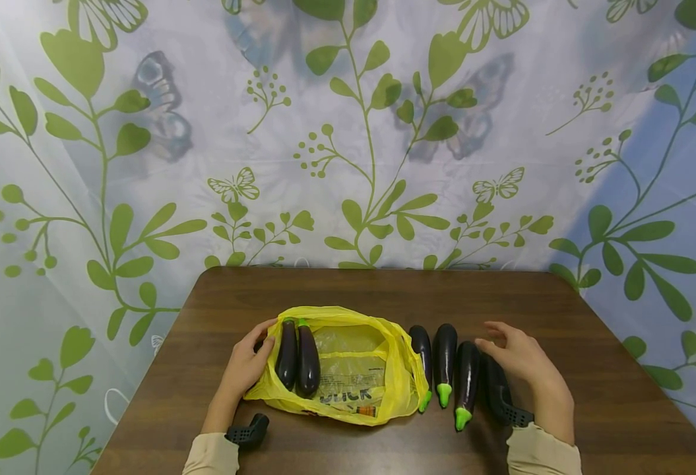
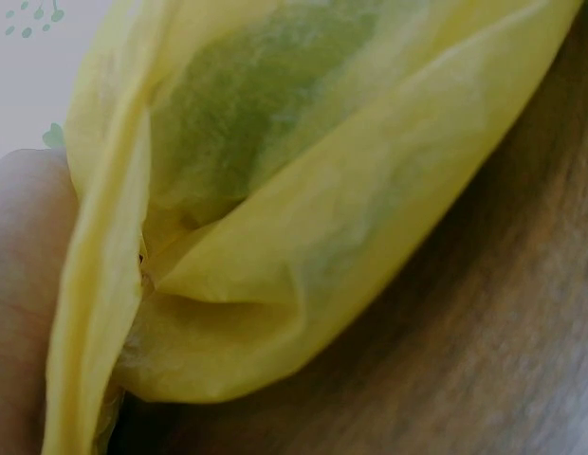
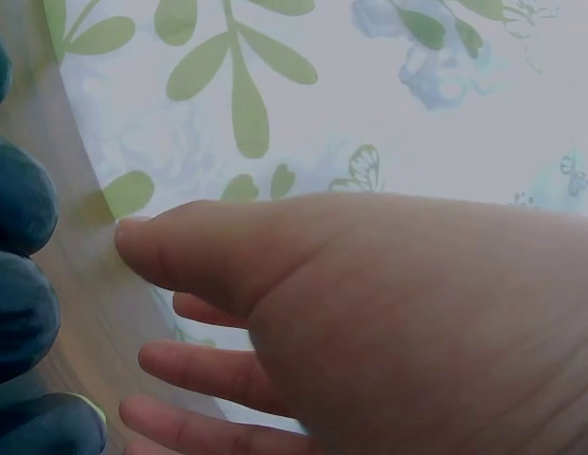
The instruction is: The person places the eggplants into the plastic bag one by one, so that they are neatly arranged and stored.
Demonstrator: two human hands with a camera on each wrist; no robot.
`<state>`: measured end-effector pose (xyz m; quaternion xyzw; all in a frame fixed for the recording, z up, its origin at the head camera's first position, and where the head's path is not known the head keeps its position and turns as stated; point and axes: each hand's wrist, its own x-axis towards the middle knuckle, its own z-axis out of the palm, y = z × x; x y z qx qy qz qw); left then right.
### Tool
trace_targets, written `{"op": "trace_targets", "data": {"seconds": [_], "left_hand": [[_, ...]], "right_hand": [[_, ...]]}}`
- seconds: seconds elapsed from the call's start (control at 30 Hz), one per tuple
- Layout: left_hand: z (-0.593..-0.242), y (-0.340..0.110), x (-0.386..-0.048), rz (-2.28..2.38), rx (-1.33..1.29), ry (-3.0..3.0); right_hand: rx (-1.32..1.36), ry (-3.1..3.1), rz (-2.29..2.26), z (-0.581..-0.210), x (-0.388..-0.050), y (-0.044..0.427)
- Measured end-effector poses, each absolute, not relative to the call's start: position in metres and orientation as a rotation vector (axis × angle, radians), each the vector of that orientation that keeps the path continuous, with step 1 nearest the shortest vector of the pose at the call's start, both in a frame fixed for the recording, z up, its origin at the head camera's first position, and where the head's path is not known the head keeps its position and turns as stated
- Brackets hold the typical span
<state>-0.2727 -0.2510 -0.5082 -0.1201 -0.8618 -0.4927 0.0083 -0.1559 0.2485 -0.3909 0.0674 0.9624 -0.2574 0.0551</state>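
Observation:
A yellow plastic bag [image 1: 392, 396] lies spread with its mouth facing up on the table. Two dark eggplants [image 1: 308, 363] lie side by side inside its left part. My left hand [image 1: 247, 361] grips the bag's left rim; close up in the left wrist view, the yellow plastic [image 2: 228, 351] hides most of its fingers. To the right of the bag several more eggplants [image 1: 444, 353] lie in a row, green stem ends towards me. My right hand [image 1: 522, 359] is over the rightmost one, fingers apart and holding nothing. In the right wrist view, dark eggplants [image 3: 19, 313] sit beyond the fingertips.
The brown wooden table [image 1: 348, 287] reaches back to a hanging cloth [image 1: 348, 165] printed with green leaves and butterflies. A dark wrist strap [image 1: 249, 432] is on the left wrist, another [image 1: 514, 415] on the right.

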Motion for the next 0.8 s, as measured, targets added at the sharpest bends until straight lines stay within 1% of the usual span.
{"op": "trace_targets", "data": {"seconds": [0.33, 0.8], "left_hand": [[-0.5072, -0.2517, -0.2728, -1.542, -0.379, -2.706], [-0.5075, -0.2518, -0.2736, -1.528, -0.368, -2.71]], "right_hand": [[0.185, 2.891, -0.766, -0.3961, -0.1565, 0.254], [0.226, 2.881, -0.758, -0.3981, -0.1583, 0.2593]]}}
